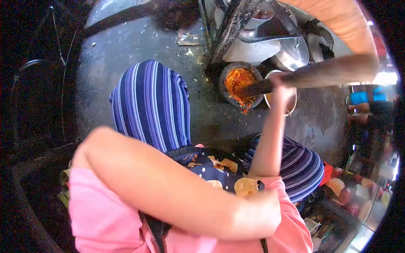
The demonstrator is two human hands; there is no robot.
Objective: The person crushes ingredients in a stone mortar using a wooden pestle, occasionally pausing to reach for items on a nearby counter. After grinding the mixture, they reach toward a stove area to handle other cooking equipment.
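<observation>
My right hand [282, 80] is wrapped round a thick wooden pestle [325, 75], motion-blurred. The pestle's dark lower end slants into a stone mortar [229, 98] that holds a coarse orange-red mash [241, 81]. Some of the mash has spilled over the near rim. A light-rimmed bowl [291, 110] stands right beside the mortar, partly behind my hand and wrist. My left arm crosses in front of my body, and my left hand [263, 213] is over my right upper arm. Its fingers are smeared by motion.
Striped blue cloth [152, 105] covers my knees, close to the mortar. Metal pans [293, 52] and a dark wooden post [232, 31] stand beyond it. A pale, bent wood-like piece [354, 27] fills the upper right. Blue containers [367, 96] are farther right, and a person's limbs show there.
</observation>
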